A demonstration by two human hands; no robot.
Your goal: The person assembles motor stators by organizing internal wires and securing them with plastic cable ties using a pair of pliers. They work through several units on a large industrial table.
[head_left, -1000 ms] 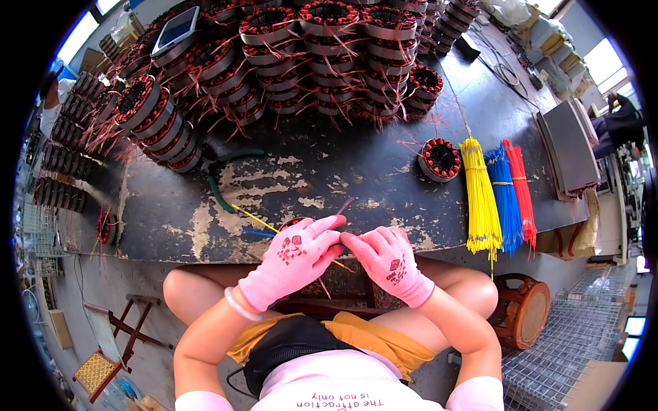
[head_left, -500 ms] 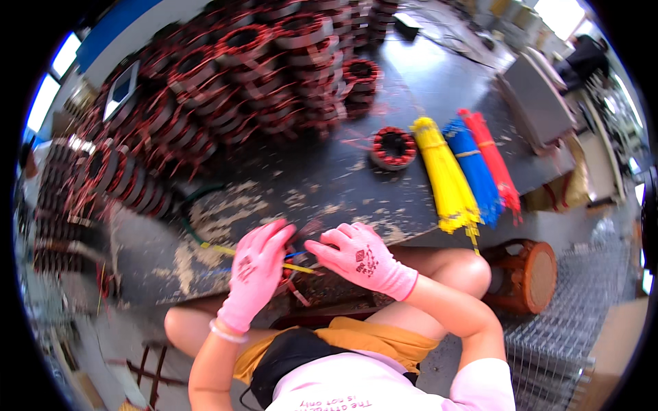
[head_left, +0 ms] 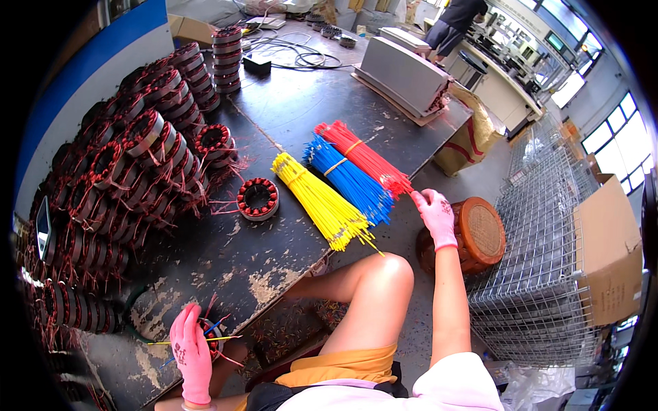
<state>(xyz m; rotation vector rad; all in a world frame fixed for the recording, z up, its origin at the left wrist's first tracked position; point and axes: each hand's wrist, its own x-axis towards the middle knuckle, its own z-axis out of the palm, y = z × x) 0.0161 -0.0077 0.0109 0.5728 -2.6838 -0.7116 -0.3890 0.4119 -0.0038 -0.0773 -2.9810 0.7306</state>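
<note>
My left hand (head_left: 192, 353), in a pink glove, is closed at a motor stator (head_left: 213, 339) by the table's front edge. A yellow wire (head_left: 223, 338) and a blue wire (head_left: 214, 327) stick out across this stator; the hand hides part of it. My right hand (head_left: 436, 218), also gloved in pink, reaches out to the right. Its thumb and fingertips are pinched at the near end of the bundle of red wires (head_left: 363, 159). Beside that lie a bundle of blue wires (head_left: 348, 179) and a bundle of yellow wires (head_left: 320, 202), each banded.
Another stator (head_left: 258, 199) sits left of the yellow bundle. Many stators (head_left: 137, 151) are piled along the left. A grey box-shaped object (head_left: 401, 74) stands farther back. A drum-shaped wooden stool (head_left: 473, 236) and wire-mesh cages (head_left: 534, 294) are to the right. Someone (head_left: 458, 24) stands far off.
My right hand has left the stator and stretched right to the red wires. My left hand remains at the stator. The view has swung to the right.
</note>
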